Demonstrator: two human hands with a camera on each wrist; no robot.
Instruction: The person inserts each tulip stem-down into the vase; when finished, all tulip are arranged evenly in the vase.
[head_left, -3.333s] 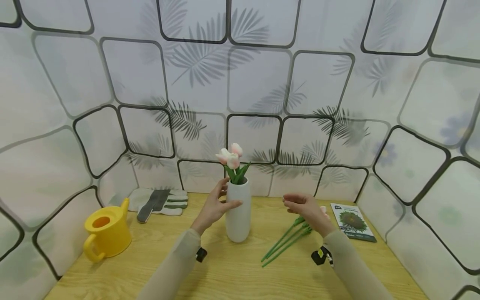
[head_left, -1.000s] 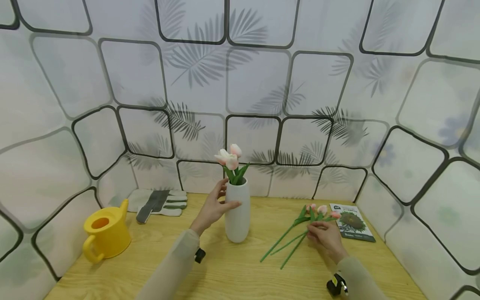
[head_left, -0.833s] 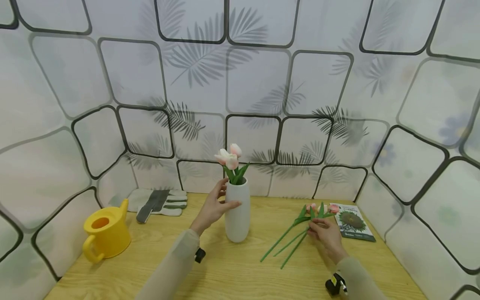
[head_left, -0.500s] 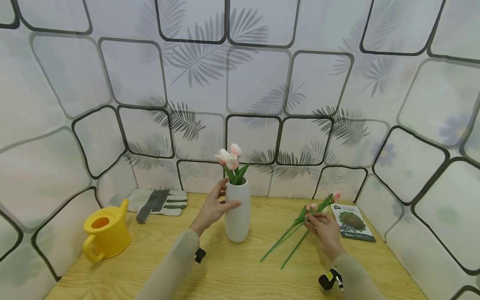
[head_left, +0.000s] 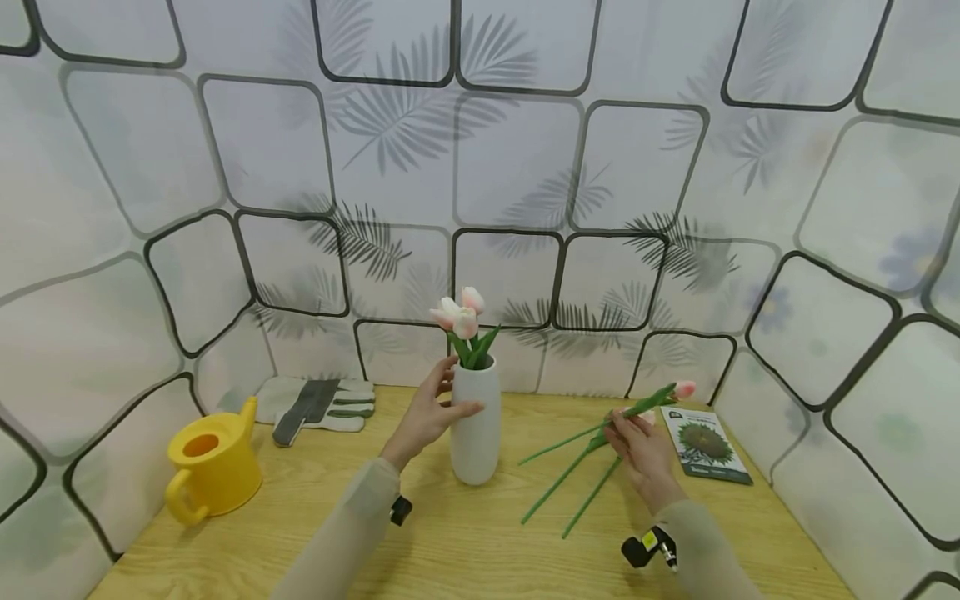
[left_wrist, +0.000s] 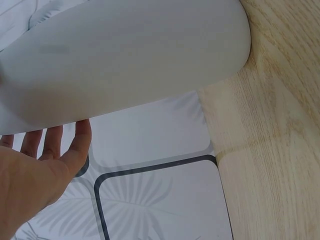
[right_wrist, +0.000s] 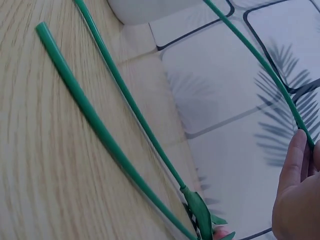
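Upright on desk [head_left: 457, 550], vase [head_left: 476, 437] — we're gripping it, left hand [head_left: 426, 417] fingers curled; right hand [head_left: 642, 454] fingers pinching one tulip [head_left: 645, 406] above two loose stems [right_wrist: 94, 120]. Leaves [head_left: 660, 396] possibly snagging those if we're pulling carelessly; vase perhaps tipping if left fingers are pushing sideways.

Wooden table [head_left: 480, 550] | yellow watering can [head_left: 225, 471] | work gloves [head_left: 347, 407] | white vase [head_left: 477, 429], upright | two tulips [right_wrist: 101, 132] | flower-picture packet [head_left: 705, 444]

One vase [head_left: 477, 437], one watering can [head_left: 225, 468], one packet [head_left: 705, 444], three loose tulips [head_left: 597, 442]; apparently three overlapping blooms [head_left: 463, 320] in the vase.
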